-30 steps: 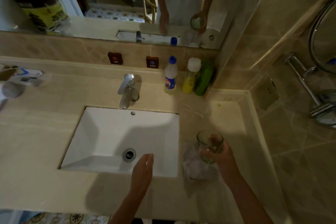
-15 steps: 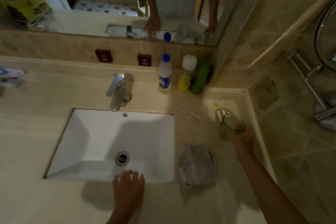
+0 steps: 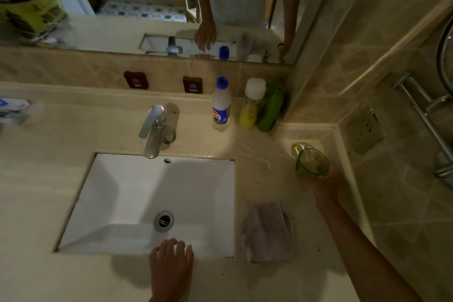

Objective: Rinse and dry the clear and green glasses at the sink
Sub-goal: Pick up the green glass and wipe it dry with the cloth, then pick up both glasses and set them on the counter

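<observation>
The green glass (image 3: 312,163) is upright at the far right of the countertop, close to the corner wall. My right hand (image 3: 324,190) is wrapped around its near side; I cannot tell whether its base touches the counter. A clear glass (image 3: 263,160) shows only as a faint outline on the counter between the sink and the green glass. My left hand (image 3: 171,266) lies palm down on the front rim of the white sink (image 3: 110,191), fingers apart, holding nothing. A folded grey cloth (image 3: 267,230) lies on the counter right of the sink.
A chrome faucet (image 3: 153,130) stands behind the basin. A blue-capped bottle (image 3: 221,105), a yellow bottle (image 3: 251,105) and a green bottle (image 3: 270,108) line the back ledge. The tiled wall with a socket (image 3: 365,130) and chrome rails (image 3: 426,115) closes the right side.
My right hand carried the green glass from above the cloth back and right toward the corner. My left hand dropped from over the basin onto the sink's front rim.
</observation>
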